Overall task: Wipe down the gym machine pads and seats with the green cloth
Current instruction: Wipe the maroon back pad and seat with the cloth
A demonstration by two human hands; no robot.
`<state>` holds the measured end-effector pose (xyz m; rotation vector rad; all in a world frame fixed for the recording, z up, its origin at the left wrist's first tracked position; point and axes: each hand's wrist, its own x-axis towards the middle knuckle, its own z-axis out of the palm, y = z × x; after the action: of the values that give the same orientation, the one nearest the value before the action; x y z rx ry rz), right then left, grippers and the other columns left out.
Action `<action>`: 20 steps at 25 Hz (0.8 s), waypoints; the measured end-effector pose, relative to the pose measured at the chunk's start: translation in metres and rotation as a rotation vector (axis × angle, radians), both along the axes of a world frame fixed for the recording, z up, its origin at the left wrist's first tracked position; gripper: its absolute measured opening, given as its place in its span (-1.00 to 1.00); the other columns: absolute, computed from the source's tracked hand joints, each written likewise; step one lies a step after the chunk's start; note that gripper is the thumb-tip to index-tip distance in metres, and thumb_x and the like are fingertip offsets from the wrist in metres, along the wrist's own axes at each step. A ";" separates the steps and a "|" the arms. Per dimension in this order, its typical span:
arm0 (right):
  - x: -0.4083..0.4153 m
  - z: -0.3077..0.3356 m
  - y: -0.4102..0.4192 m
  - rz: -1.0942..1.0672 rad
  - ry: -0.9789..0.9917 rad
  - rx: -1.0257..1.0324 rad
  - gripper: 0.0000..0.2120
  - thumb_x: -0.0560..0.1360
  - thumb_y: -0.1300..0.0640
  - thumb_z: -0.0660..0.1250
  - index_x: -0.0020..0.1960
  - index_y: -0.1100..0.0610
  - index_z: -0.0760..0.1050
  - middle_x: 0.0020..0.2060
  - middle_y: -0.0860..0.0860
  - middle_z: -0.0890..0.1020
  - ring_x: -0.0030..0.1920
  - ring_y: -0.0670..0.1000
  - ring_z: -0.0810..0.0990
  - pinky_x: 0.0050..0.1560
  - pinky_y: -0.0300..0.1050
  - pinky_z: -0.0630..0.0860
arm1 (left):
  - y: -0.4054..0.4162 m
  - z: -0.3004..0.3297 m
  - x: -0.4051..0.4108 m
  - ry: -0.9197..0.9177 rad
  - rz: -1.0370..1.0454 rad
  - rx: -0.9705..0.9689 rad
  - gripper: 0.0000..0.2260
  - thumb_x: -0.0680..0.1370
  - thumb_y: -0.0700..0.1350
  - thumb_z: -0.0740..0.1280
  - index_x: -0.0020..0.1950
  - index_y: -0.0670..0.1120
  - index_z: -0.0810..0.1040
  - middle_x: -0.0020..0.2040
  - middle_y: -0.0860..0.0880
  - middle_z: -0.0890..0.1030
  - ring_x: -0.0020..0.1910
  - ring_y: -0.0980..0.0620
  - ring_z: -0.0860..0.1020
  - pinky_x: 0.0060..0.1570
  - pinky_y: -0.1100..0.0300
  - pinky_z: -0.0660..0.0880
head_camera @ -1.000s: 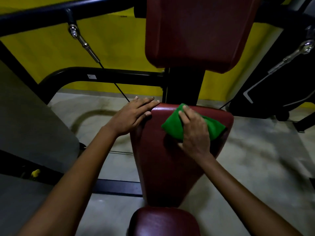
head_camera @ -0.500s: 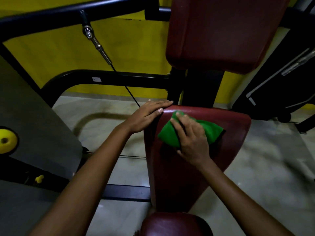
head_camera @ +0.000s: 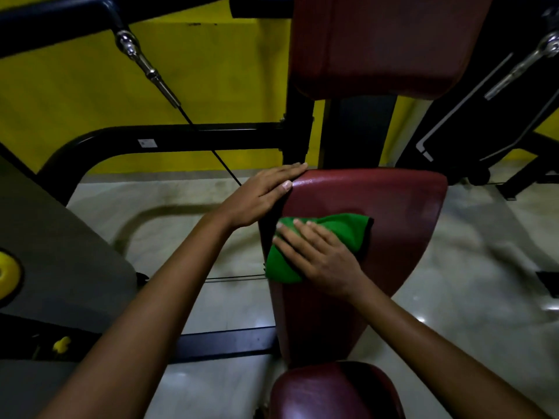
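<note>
A dark red machine seat point(head_camera: 399, 225) fills the middle of the view, wide at the far end and narrowing toward me. My right hand point(head_camera: 320, 255) lies flat on the folded green cloth point(head_camera: 338, 228) and presses it onto the seat's left half. My left hand point(head_camera: 263, 195) rests with straight fingers on the seat's far left corner. A red back pad point(head_camera: 381, 43) hangs above the seat, and a small round red pad point(head_camera: 329, 391) sits at the bottom edge.
Black frame tubes point(head_camera: 169, 137) run along the left, with a steel cable fitting point(head_camera: 142, 62) slanting down in front of the yellow wall point(head_camera: 75, 86). A grey shroud point(head_camera: 45, 237) with a yellow knob point(head_camera: 7, 273) stands at the left. Grey floor point(head_camera: 484, 267) lies on the right.
My right hand has slid the green cloth toward me and to the left edge of the seat. My left hand has stayed on the far left corner.
</note>
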<state>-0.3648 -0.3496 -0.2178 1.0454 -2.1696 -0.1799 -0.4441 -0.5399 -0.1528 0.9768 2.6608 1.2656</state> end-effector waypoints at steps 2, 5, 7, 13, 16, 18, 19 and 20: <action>0.022 -0.029 0.019 0.113 -0.034 0.261 -0.64 0.58 0.19 0.09 0.36 0.16 0.37 0.37 0.08 0.44 0.31 0.12 0.47 0.40 0.05 0.23 | 0.001 0.001 0.001 0.049 -0.010 -0.046 -0.58 0.63 0.00 0.05 0.49 -0.01 0.27 0.47 0.01 0.33 0.46 0.09 0.25 0.44 0.01 0.19; 0.017 -0.021 0.032 0.190 -0.027 0.377 -0.66 0.59 0.19 0.11 0.35 0.15 0.37 0.35 0.07 0.46 0.29 0.10 0.48 0.40 0.08 0.23 | 0.003 0.002 0.006 0.221 0.008 -0.215 -0.55 0.64 0.03 0.01 0.53 0.00 0.18 0.52 -0.03 0.24 0.50 0.05 0.16 0.47 0.08 0.09; 0.003 -0.004 0.025 0.079 -0.012 0.131 -0.66 0.62 0.18 0.03 0.36 0.12 0.37 0.34 0.07 0.48 0.29 0.10 0.46 0.34 0.08 0.30 | 0.004 -0.001 0.009 0.358 0.025 -0.320 -0.54 0.64 0.06 -0.02 0.55 -0.01 0.14 0.53 -0.05 0.19 0.51 -0.01 0.14 0.48 0.04 0.04; 0.033 -0.083 0.036 0.074 0.029 0.156 -0.67 0.59 0.16 0.10 0.32 0.07 0.43 0.36 0.02 0.46 0.31 0.05 0.47 0.35 0.01 0.27 | 0.027 -0.019 0.014 0.746 0.106 -0.528 -0.54 0.66 0.03 -0.02 0.54 -0.11 0.17 0.52 -0.11 0.22 0.50 -0.08 0.19 0.49 -0.08 0.02; 0.047 -0.113 0.062 0.190 -0.011 0.410 -0.69 0.56 0.17 0.13 0.24 0.03 0.50 0.37 0.01 0.45 0.31 0.03 0.47 0.45 0.07 0.12 | 0.032 -0.024 0.016 0.820 0.157 -0.557 -0.54 0.66 0.03 -0.02 0.53 -0.10 0.18 0.52 -0.10 0.22 0.48 -0.09 0.23 0.44 -0.04 0.16; 0.040 -0.098 0.059 0.215 0.006 0.255 -0.68 0.60 0.21 0.10 0.30 0.08 0.47 0.36 0.04 0.46 0.30 0.06 0.48 0.41 0.09 0.21 | 0.033 -0.026 0.017 0.851 0.195 -0.569 -0.54 0.66 0.04 -0.02 0.54 -0.09 0.18 0.52 -0.09 0.22 0.47 -0.11 0.25 0.43 -0.02 0.20; 0.034 -0.080 0.056 0.197 0.015 0.110 -0.67 0.61 0.21 0.10 0.33 0.10 0.45 0.36 0.05 0.47 0.29 0.07 0.49 0.35 0.08 0.31 | 0.033 -0.027 0.017 0.862 0.203 -0.582 -0.54 0.66 0.04 -0.02 0.54 -0.08 0.17 0.52 -0.09 0.22 0.47 -0.11 0.26 0.42 -0.02 0.20; 0.026 -0.060 0.055 0.147 0.012 -0.058 -0.66 0.59 0.20 0.15 0.35 0.12 0.44 0.36 0.07 0.46 0.29 0.09 0.48 0.30 0.06 0.37 | 0.033 -0.028 0.019 0.874 0.208 -0.603 -0.54 0.66 0.04 -0.02 0.54 -0.08 0.17 0.52 -0.09 0.22 0.47 -0.11 0.25 0.42 -0.02 0.20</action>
<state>-0.3388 -0.2949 -0.2776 1.1620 -2.0656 -0.0543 -0.4251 -0.5068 -0.1807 1.3615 3.4727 -0.0991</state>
